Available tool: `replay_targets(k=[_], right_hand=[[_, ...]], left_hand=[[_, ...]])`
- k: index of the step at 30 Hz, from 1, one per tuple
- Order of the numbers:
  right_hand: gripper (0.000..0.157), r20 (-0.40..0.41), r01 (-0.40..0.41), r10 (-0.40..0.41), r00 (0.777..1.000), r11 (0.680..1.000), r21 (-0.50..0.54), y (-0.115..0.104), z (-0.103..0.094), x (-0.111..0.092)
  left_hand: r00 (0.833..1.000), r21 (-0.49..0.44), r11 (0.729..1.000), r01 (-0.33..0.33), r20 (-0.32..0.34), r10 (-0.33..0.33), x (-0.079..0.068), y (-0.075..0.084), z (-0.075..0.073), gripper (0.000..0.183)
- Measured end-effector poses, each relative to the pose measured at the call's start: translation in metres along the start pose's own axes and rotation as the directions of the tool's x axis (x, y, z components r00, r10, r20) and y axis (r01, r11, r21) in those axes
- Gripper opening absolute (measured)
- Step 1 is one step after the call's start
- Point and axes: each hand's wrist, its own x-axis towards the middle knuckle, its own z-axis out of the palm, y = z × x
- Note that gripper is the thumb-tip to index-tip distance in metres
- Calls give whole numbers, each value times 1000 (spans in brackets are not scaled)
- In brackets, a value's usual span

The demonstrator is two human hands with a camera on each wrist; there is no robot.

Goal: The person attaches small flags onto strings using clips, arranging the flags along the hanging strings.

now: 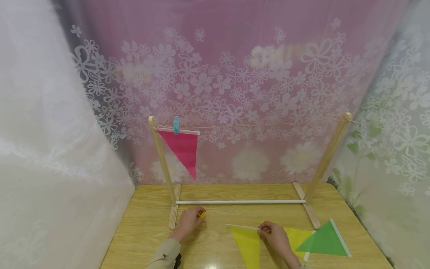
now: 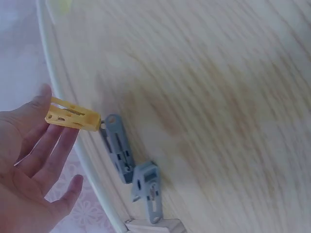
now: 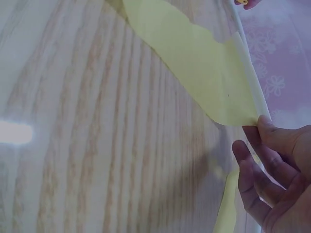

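My left hand [image 1: 189, 223] pinches a yellow clothespin [image 2: 73, 116] between thumb and fingers, above the left part of the table. Two grey-blue clothespins [image 2: 119, 148] lie on the tabletop just beyond it in the left wrist view. With thumb and forefinger my right hand [image 1: 276, 238] grips one corner of a yellow triangular pennant [image 1: 248, 241] by its white edge strip; the pennant hangs down from there. A pink pennant [image 1: 183, 147] hangs at the left end of a thin string [image 1: 252, 124], held by a light-blue clothespin [image 1: 176, 126].
The string runs between two wooden posts [image 1: 327, 160] joined low down by a white rod [image 1: 240, 201]. Right of my right hand, a green pennant [image 1: 326, 241] overlaps another yellow pennant [image 1: 295, 236] on the wooden table [image 1: 215, 192]. A flowered curtain [image 1: 235, 74] stands behind.
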Motion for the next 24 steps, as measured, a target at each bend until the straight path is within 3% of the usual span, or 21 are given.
replay_targets(k=[6, 14, 17, 22, 24], right_hand=[[8, 46, 7, -15, 999, 988, 153, -2, 1, 4], [20, 118, -63, 22, 993, 932, 357, -6, -4, 10], [26, 166, -120, 51, 985, 893, 434, -11, -9, 11], [35, 223, -181, 71, 972, 834, 521, -20, -17, 14], [38, 229, -187, 71, 971, 821, 540, -23, -20, 15]], left_hand=[[996, -154, 985, 81, 52, -73, 2, 6, -8, 30], [987, -368, 918, 149, 117, -113, 4, 11, -22, 31], [977, -459, 867, 196, 166, -134, 6, 16, -30, 33], [954, -621, 727, 292, 244, -174, 10, 28, -44, 37], [949, -643, 701, 307, 257, -180, 12, 32, -49, 38]])
